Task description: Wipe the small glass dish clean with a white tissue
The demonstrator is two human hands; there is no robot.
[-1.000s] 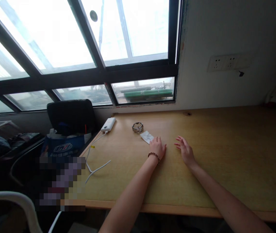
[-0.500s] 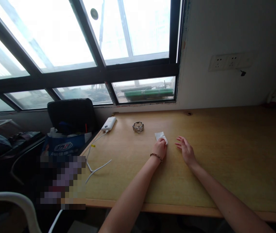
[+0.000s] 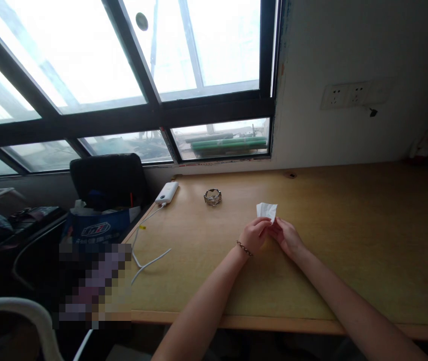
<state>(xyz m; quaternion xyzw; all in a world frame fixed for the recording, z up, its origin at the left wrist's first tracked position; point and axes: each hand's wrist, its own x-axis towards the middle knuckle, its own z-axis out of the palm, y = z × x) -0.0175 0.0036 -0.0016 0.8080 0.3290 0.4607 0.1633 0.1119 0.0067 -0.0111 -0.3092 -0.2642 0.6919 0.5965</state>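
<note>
A creased white tissue [image 3: 267, 211] stands up from between my hands, above the wooden table. My left hand [image 3: 255, 234], with a beaded bracelet [image 3: 244, 248] at the wrist, pinches its lower edge. My right hand [image 3: 287, 236] meets the left at the tissue's lower right corner, its fingertips closed there. The left fingers partly hide where the right ones grip. Farther back and to the left, a metal openwork ring-shaped piece [image 3: 212, 197] rests on the table, apart from both hands.
On the table's [image 3: 368, 240] left edge lies a white power bank [image 3: 167, 193] with a white cable [image 3: 151, 261] trailing from it. Beyond that edge are a black chair [image 3: 108, 178] and a blue bag [image 3: 97, 228]. A window and a wall with sockets [image 3: 345, 95] stand behind.
My left hand has moved slightly right, lifting the tissue from the tabletop. My right hand has come in from the right, and its open fingers have closed at the tissue's corner.
</note>
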